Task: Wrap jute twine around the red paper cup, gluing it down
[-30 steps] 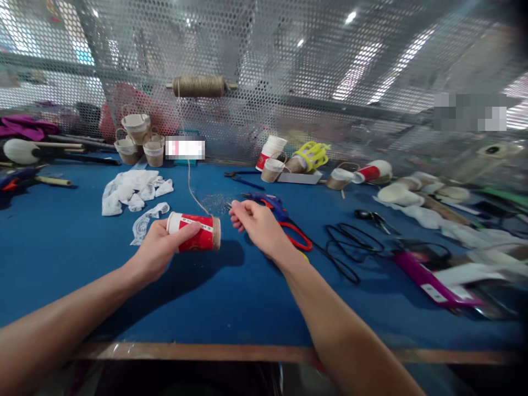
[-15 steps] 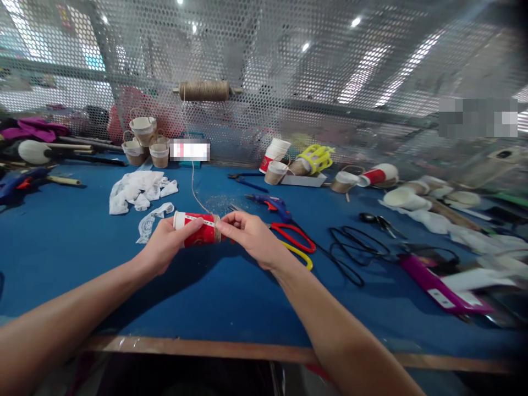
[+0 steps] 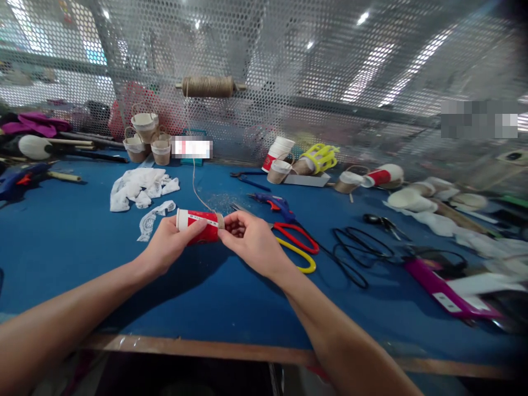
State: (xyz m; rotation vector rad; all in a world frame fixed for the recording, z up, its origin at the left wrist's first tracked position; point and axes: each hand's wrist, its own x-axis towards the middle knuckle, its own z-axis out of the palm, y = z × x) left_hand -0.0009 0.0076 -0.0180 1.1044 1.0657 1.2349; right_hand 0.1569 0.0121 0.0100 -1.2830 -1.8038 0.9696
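Sideways, red paper cup was gripped by left hand above blue table. At its base end twine was pinched by right hand. Risk judged: wraps could be loosened if pinch slipped; cup dented if squeezed.

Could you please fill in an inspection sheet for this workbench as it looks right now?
Surface: blue table, wooden front edge.
Job's things: red paper cup on its side, twine banding its base.
Clutter: scissors, glue gun, lace scraps, wrapped cups.
Grips: left hand holds the cup; right hand pinches its banded end.
Cables: black cable looped right of the scissors.
Surroundings: mesh wall carrying the twine spool.
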